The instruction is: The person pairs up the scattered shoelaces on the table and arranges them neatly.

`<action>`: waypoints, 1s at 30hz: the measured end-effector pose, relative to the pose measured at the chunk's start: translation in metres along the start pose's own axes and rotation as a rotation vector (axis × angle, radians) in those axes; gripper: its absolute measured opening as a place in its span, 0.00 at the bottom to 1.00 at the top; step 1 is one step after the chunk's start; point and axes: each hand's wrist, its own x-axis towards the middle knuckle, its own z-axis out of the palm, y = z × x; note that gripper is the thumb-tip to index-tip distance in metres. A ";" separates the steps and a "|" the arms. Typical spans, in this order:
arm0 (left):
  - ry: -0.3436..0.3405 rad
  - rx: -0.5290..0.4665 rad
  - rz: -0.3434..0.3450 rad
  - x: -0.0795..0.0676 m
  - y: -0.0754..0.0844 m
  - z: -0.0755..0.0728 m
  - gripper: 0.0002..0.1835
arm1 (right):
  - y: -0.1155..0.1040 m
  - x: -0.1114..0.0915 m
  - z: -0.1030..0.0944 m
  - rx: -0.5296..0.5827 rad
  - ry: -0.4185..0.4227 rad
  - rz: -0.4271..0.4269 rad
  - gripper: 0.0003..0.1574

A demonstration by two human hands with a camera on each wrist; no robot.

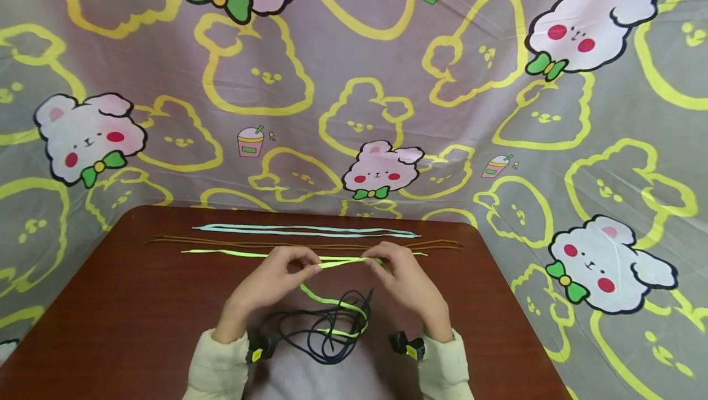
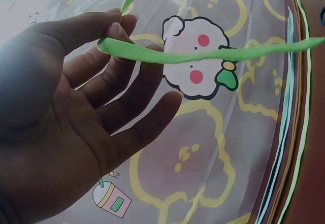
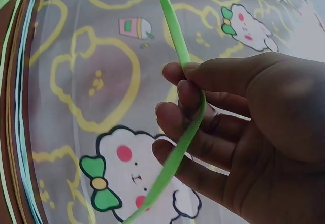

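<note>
A flat lime-green shoelace [image 1: 340,263] is stretched in a short span between the two hands, above the table. My left hand [image 1: 271,277] pinches it between thumb and index finger, and in the left wrist view the shoelace [image 2: 177,58] crosses in front of the other, loosely bent fingers. My right hand [image 1: 410,278] pinches it with thumb and index finger too; in the right wrist view the shoelace [image 3: 175,33] runs down across that hand's spread fingers. A loose length hangs below the left hand and loops over a tangle of dark cord [image 1: 326,341].
Behind the hands, a pale blue lace [image 1: 298,228], thin brown laces [image 1: 193,240] and another lime-green lace [image 1: 221,251] lie side by side across the dark red-brown table [image 1: 110,308]. A cartoon-printed cloth [image 1: 298,50] hangs around the table's back and sides.
</note>
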 end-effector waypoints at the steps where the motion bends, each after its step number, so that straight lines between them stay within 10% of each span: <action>1: 0.004 0.000 0.000 0.000 0.000 -0.001 0.04 | 0.001 0.000 -0.002 -0.001 0.010 0.005 0.07; 30: 0.194 0.101 0.037 -0.015 0.007 -0.024 0.05 | 0.030 -0.021 -0.044 0.008 0.388 -0.062 0.07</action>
